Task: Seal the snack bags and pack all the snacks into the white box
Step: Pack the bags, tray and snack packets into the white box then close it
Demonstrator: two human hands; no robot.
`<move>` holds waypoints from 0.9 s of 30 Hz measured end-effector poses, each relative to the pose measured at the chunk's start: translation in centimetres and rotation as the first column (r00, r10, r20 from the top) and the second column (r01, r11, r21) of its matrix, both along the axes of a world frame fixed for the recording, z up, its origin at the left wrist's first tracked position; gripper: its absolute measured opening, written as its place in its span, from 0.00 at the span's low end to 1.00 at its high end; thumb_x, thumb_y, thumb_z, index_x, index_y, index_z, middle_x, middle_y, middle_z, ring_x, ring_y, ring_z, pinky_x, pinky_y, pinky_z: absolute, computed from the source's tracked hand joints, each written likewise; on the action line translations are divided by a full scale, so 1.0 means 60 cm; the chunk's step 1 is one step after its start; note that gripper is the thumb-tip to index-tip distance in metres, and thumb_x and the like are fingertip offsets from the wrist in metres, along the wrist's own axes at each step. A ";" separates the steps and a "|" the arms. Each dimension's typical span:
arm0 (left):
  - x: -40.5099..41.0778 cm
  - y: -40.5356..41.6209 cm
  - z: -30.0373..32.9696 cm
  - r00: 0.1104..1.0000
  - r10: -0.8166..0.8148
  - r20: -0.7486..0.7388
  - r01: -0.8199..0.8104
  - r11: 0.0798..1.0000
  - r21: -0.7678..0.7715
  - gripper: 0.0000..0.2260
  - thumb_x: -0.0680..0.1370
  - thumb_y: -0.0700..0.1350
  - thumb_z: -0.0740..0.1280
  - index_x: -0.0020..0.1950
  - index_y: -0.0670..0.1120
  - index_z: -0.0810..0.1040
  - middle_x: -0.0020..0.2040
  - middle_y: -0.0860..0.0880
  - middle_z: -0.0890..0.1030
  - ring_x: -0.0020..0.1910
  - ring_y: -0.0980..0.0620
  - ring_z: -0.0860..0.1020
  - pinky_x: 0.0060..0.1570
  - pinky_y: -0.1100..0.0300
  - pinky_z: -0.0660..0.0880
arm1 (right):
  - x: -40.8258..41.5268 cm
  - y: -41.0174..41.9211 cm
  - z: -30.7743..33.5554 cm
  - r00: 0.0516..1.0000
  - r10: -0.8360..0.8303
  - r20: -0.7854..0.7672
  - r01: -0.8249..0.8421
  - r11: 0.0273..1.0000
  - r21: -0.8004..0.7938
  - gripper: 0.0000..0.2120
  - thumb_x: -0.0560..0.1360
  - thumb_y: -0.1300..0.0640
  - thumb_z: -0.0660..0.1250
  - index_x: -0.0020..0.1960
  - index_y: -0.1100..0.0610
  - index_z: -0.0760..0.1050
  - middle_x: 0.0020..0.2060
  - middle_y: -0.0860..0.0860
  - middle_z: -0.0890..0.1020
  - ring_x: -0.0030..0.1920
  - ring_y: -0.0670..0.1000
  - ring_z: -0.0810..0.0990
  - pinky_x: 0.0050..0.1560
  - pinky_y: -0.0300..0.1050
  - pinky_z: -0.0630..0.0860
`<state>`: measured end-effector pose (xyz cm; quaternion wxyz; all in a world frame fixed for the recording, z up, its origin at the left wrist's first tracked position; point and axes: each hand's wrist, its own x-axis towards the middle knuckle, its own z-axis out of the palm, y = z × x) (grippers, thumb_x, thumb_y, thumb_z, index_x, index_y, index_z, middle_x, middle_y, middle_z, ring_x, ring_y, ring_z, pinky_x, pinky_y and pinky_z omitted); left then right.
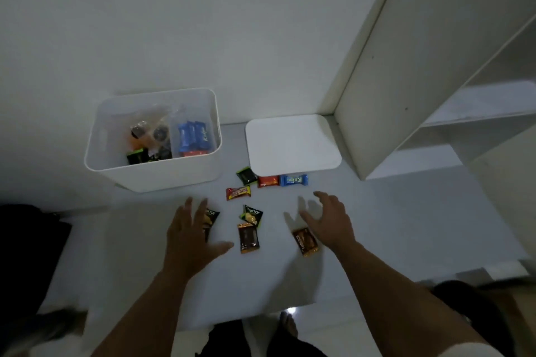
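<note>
Both hands are reaching out over the pale worktop [377, 226] with fingers spread and nothing held. The left hand [190, 236] is hovering flat, its fingers partly covering a black and yellow snack packet [211, 216]; whether it is touching the packet cannot be told. The right hand [329, 222] is loosely open, its wrist sitting just beside a brown packet [305, 241] whose lettering is too blurred to read.

Between the hands, a dark brown packet [248, 238] is lying with a second black and yellow packet [251, 214] touching its far end. Bare worktop is stretching right of the right hand and toward the near edge.

Just beyond the left hand's fingertips a red bar [238, 193] with yellow lettering is lying; the wording is not legible. Farther on, a green and black packet [246, 175], an orange packet [268, 181] and a blue bar [293, 180] reading "Kalpa" upside down are sitting in a row against the near edge of the white lid [293, 143], which is resting flat beyond the right hand.

Beyond the left hand, the white box [162, 174] is standing open, well apart from both hands, already containing clear bags of dark and orange snacks and blue "Kalpa" bars. A white shelf unit [406, 66] is rising at the far right, against the wall.
</note>
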<state>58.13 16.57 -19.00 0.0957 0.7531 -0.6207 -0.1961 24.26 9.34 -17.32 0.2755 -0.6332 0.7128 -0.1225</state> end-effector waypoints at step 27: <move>-0.117 -0.163 -0.125 0.965 -0.214 0.154 0.217 0.976 0.001 0.65 0.53 0.86 0.59 0.83 0.52 0.50 0.83 0.45 0.43 0.78 0.37 0.57 0.64 0.40 0.67 | 0.070 -0.155 -0.183 0.759 0.518 -0.395 -0.616 0.768 -0.174 0.43 0.74 0.25 0.53 0.80 0.50 0.56 0.73 0.55 0.68 0.76 0.60 0.60 0.71 0.62 0.61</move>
